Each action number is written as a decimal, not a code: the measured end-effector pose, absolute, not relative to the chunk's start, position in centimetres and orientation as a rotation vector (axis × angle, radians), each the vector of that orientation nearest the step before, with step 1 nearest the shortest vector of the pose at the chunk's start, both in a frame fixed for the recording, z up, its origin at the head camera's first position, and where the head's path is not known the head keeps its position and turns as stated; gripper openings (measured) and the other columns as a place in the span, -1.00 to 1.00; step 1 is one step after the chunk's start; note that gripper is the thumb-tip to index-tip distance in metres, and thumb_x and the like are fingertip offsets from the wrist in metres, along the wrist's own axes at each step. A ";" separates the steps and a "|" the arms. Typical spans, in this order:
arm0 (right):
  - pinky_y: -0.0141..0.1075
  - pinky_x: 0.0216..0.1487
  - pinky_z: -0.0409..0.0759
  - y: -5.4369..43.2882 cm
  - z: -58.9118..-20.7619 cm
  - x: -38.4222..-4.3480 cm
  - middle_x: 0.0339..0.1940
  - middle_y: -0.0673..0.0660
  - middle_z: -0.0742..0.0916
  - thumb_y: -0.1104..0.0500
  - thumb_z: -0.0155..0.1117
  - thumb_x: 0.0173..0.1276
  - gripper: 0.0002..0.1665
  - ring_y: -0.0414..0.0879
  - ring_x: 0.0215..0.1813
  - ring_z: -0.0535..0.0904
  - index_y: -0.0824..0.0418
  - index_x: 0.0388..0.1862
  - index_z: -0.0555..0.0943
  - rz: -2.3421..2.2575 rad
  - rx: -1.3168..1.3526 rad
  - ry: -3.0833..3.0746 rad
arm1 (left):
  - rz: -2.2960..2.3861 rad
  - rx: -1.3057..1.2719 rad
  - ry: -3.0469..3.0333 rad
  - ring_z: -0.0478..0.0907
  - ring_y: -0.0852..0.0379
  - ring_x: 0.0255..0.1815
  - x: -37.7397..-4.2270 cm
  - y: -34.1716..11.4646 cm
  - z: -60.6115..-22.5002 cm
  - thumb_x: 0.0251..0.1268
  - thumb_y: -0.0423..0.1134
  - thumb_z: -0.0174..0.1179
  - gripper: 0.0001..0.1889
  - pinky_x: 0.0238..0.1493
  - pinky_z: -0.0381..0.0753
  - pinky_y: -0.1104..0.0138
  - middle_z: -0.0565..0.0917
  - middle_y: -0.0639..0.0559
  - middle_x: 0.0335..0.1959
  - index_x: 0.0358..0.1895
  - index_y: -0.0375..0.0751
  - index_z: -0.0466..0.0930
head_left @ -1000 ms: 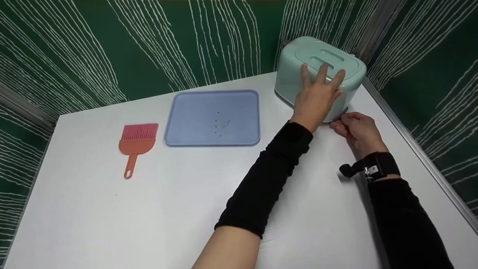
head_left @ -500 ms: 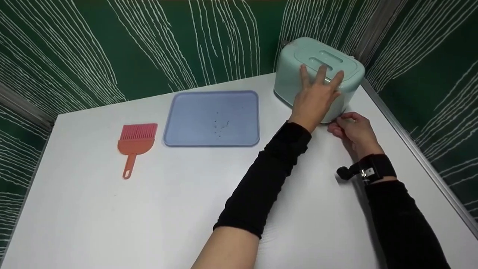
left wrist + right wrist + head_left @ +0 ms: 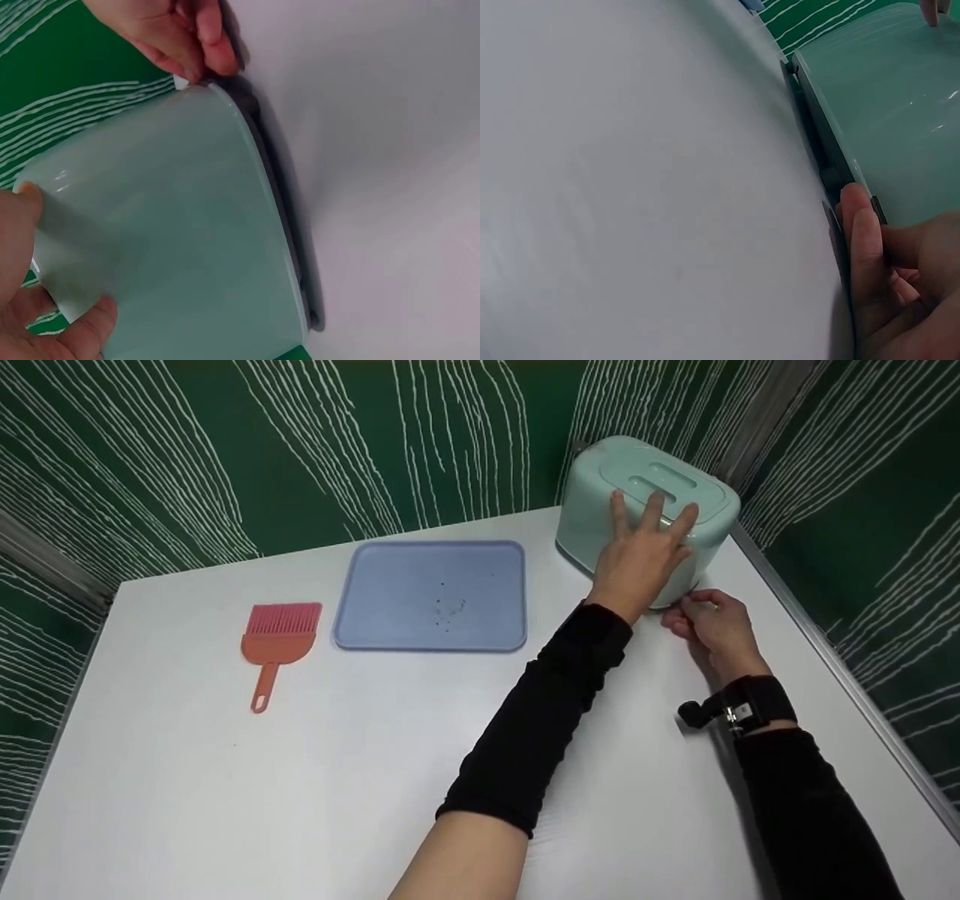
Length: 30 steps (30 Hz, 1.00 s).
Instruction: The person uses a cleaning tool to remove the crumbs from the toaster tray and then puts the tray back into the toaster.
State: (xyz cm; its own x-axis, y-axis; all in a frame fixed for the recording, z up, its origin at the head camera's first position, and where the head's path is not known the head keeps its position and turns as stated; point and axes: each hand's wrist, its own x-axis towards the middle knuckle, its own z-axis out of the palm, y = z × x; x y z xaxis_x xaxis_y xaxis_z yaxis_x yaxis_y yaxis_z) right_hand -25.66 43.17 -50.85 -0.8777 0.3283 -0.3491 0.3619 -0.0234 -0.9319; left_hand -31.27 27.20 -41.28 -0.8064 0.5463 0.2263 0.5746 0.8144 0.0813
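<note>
A mint-green toaster [image 3: 637,480] with two slots along its top stands at the back right of the table. My left hand [image 3: 634,566] rests on it, fingers spread and fairly straight over the upper side and top edge; the left wrist view shows the fingertips [image 3: 96,322] pressing its shell. Low at the toaster's near end, my right hand [image 3: 716,626] has curled fingers and thumb pinching a thin dark edge [image 3: 879,210] at the base, which looks like the crumb tray. Most of that piece is hidden by the fingers and the shell.
A blue tray [image 3: 390,592] with dark crumbs lies left of the toaster. Further left is an orange dustpan-shaped brush [image 3: 277,645] with pink bristles. Green walls with white streaks border the white table [image 3: 300,795] at the back and right.
My right hand has shifted slightly at the toaster's lower end and the dark sliver by its fingertips shows less. My left hand keeps its place on the toaster.
</note>
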 end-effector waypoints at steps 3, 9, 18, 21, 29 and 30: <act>-0.52 -0.29 0.71 43.6 -51.0 -25.3 -0.46 -0.10 0.82 0.14 0.11 0.72 -0.81 -0.35 -0.41 0.75 0.21 0.14 0.45 -2.082 0.783 2.205 | -0.201 -0.927 -2.818 -0.02 -0.44 0.77 -31.2 27.6 -41.1 0.71 0.28 -0.15 -0.37 0.08 0.77 0.41 0.15 0.00 0.77 0.73 0.42 0.11; -0.52 -0.24 0.72 44.4 -51.0 -25.0 -0.41 -0.11 0.81 0.09 0.13 0.72 -0.67 -0.34 -0.37 0.74 0.26 0.26 0.43 -2.012 0.787 2.236 | -0.174 -1.035 -2.832 -0.07 -0.41 0.79 -31.5 27.7 -40.7 0.70 0.33 -0.15 -0.32 0.28 0.68 0.39 0.04 0.00 0.81 0.76 0.40 0.02; -0.50 -0.05 0.74 44.4 -50.7 -25.8 -0.24 -0.14 0.80 -0.04 0.11 0.72 -0.26 -0.36 -0.16 0.74 0.43 0.61 0.30 -1.778 0.671 2.311 | -0.293 -1.068 -2.939 -0.04 -0.16 0.83 -33.3 25.5 -40.3 0.67 0.35 -0.11 -0.29 0.65 0.33 -0.06 -0.09 0.13 0.84 0.75 0.52 -0.07; -0.48 -0.03 0.72 43.9 -50.6 -26.5 -0.21 -0.16 0.79 -0.09 0.10 0.71 -0.23 -0.35 -0.11 0.73 0.43 0.61 0.32 -1.651 0.603 2.391 | -0.329 -1.026 -2.963 -0.07 -0.06 0.84 -33.9 23.9 -40.9 0.67 0.35 -0.11 -0.30 0.66 0.30 -0.12 -0.12 0.14 0.84 0.75 0.52 -0.08; -0.39 0.00 0.70 43.1 -49.9 -26.7 -0.07 -0.03 0.79 -0.12 0.10 0.70 -0.30 -0.27 -0.05 0.71 0.45 0.45 0.47 -1.441 0.499 2.483 | -0.441 -0.942 -3.001 -0.06 -0.09 0.84 -34.9 19.9 -42.5 0.67 0.31 -0.05 -0.29 0.67 0.24 -0.23 -0.07 0.12 0.84 0.76 0.44 -0.01; -0.39 0.02 0.70 43.0 -49.8 -26.6 -0.04 0.01 0.79 -0.11 0.11 0.70 -0.31 -0.27 -0.05 0.71 0.47 0.42 0.48 -1.427 0.489 2.485 | -0.452 -0.934 -3.000 -0.05 -0.10 0.84 -35.1 19.3 -42.7 0.67 0.30 -0.04 -0.29 0.67 0.23 -0.24 -0.05 0.10 0.84 0.76 0.42 0.01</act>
State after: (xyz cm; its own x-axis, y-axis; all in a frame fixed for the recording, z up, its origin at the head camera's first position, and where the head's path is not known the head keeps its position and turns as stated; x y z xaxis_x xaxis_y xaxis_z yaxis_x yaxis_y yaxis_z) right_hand -26.64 43.04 -49.76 -0.9169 0.1694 -0.3613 0.3974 0.4692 -0.7886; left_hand -35.10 19.31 -42.66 -0.8262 0.5608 0.0530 0.5516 0.7862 0.2786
